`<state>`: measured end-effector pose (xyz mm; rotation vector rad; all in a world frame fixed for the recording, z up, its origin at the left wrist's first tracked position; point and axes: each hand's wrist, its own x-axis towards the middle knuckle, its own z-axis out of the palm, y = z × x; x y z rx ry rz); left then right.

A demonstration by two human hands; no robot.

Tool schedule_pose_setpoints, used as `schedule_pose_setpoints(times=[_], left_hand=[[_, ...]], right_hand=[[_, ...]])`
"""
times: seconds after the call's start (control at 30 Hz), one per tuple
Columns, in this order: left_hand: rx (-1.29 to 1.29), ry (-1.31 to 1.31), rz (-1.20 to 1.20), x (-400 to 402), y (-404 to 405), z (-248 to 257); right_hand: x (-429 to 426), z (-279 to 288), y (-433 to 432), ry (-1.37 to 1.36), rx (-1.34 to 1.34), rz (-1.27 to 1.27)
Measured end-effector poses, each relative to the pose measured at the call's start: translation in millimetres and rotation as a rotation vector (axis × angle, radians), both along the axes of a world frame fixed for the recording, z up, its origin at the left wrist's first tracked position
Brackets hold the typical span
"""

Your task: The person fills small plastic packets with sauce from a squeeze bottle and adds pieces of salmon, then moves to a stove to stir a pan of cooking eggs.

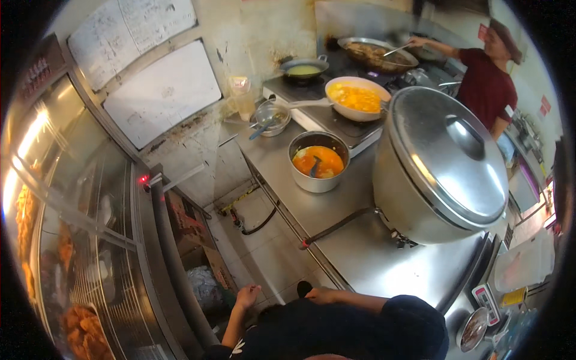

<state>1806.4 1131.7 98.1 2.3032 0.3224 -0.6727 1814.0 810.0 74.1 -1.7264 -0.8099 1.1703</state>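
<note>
My left hand hangs near my body above the tiled floor, fingers loosely bent, with nothing visible in it. Close to my shirt is my right hand; its fingers are partly hidden, and whether it holds anything is unclear. On the steel counter ahead stands a saucepan of orange and yellow liquid with a dark utensil in it. Behind it, a white frying pan with yellow-orange food rests on the stove. A glass bowl with a blue-handled utensil sits to the saucepan's left.
A large lidded metal pot with a hose stands on the counter's right. A glass display cabinet with fried food lines the left. At the back right, another person holds a utensil in a wok.
</note>
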Motion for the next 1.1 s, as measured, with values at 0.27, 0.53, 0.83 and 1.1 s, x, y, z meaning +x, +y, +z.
schedule_pose_setpoints(times=[0.27, 0.53, 0.83, 1.1], left_hand=[[0.388, -0.055, -0.009, 53.6, 76.8, -143.5], [0.286, 0.173, -0.136, 266.6, 212.3, -155.4], [-0.180, 0.065, -0.271, 454.3, 233.3, -16.2], [-0.790, -0.005, -0.178, 553.8, 62.5, 132.8]], right_hand=[[163.6, 159.8, 30.0, -0.174, 0.115, -0.529], [454.6, 162.4, 119.0, -0.372, 0.255, -1.432], [429.0, 204.4, 48.3, -0.919, -0.670, -1.573], [358.4, 170.7, -2.3, -0.918, -1.509, -1.043]])
